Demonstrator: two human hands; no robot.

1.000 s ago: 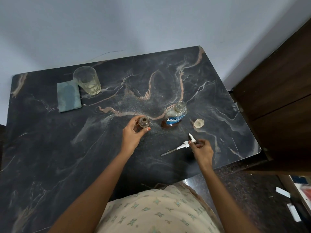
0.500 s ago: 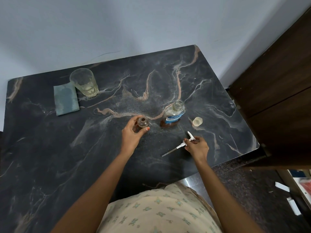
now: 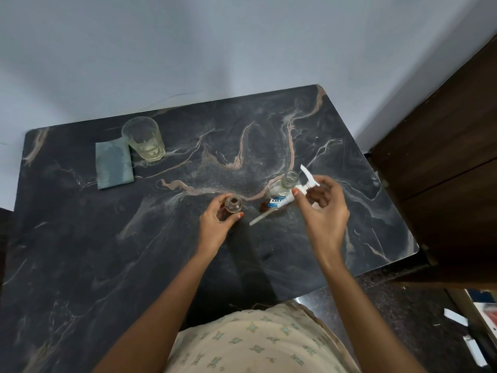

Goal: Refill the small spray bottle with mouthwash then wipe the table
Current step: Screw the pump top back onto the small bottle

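We gripped the bottle w/ L hand to steady it, R hand pinching the pump, prob. to refit.

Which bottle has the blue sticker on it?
The mouthwash bottle, the bigger one by the right hand. The small spray bottle in the left hand has none.
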